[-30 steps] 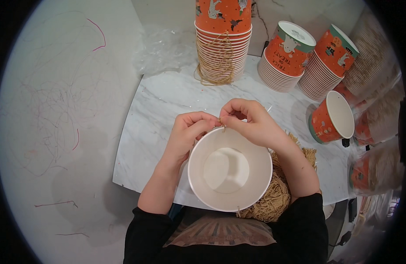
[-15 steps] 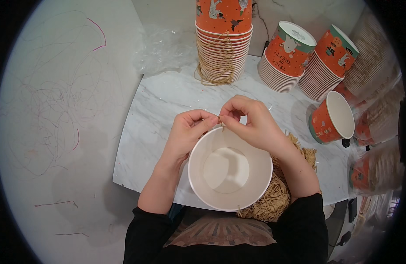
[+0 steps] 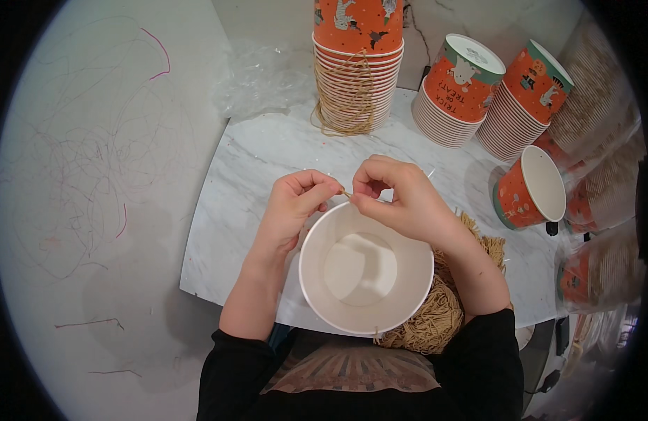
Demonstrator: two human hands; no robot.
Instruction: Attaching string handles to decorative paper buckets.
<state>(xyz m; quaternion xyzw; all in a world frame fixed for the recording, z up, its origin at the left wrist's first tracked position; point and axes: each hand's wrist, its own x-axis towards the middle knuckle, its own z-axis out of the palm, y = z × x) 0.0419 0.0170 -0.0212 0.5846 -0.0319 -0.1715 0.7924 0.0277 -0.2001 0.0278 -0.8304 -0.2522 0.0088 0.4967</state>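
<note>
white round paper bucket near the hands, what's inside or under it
Inside the white round paper bucket, only its wall and partly shaded base show. What lies underneath is covered; a tan tangled cord bundle shows at its lower right.

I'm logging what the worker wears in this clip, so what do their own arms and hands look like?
The left hand and right hand are bare, with nothing visibly worn on them. The forearms are bare too, up to black sleeves that end around the elbows. They belong to a black top with a faded, fan-like print in front.
</note>
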